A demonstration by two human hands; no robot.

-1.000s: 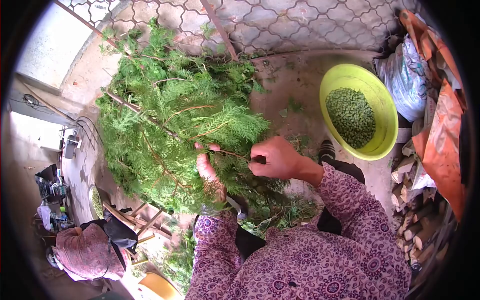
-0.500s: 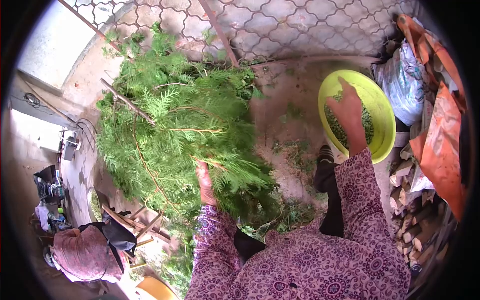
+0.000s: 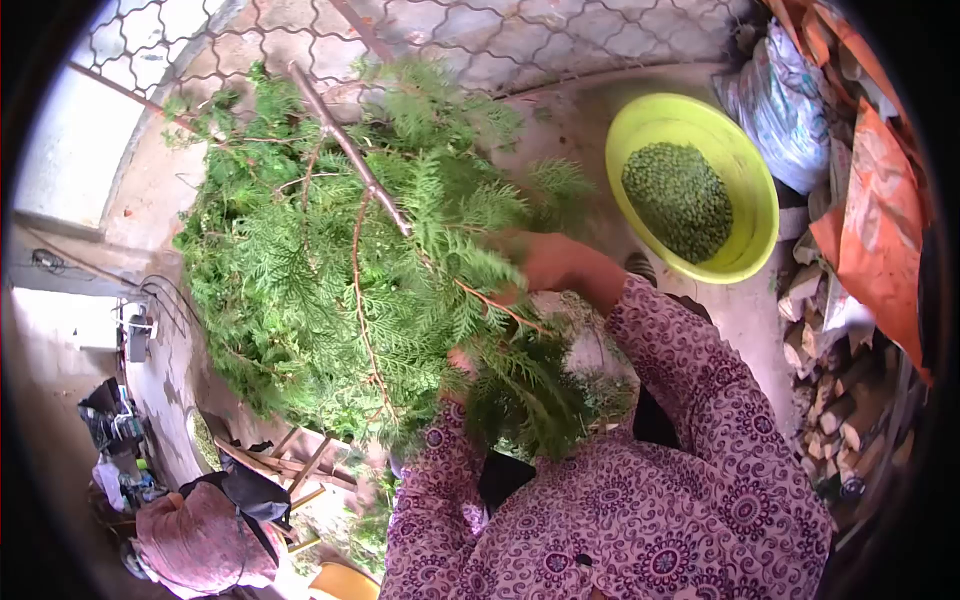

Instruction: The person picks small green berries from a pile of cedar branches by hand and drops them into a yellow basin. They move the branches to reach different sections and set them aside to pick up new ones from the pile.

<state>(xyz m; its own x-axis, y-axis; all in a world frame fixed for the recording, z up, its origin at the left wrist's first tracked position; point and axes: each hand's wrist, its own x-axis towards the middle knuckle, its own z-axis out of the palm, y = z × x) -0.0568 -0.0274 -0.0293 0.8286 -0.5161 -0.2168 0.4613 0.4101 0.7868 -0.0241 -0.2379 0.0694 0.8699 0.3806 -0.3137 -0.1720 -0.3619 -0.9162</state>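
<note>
A leafy evergreen branch (image 3: 350, 155) with flat, fern-like sprays and a bare brown stem lies across a large heap of similar greenery. My left hand (image 3: 460, 362) is closed around the branch's lower part, with most of its fingers covered by sprays. My right hand (image 3: 550, 262) reaches in from the right among the sprays of the same branch; its fingers are blurred and hidden by leaves. A yellow-green basin (image 3: 755, 205) to the right of my right hand holds many small round green cones (image 3: 678, 200).
Along the far side runs a wire-mesh fence (image 3: 600, 35). At the right are a stuffed plastic sack (image 3: 785, 110), an orange tarp (image 3: 870, 240) and stacked firewood (image 3: 835, 410). Another person (image 3: 195, 535) is at lower left near a yellow-orange basin (image 3: 345, 582).
My right hand has left the basin and moved left into the foliage. The branch has swung right and turned with my left hand. The view has shifted slightly.
</note>
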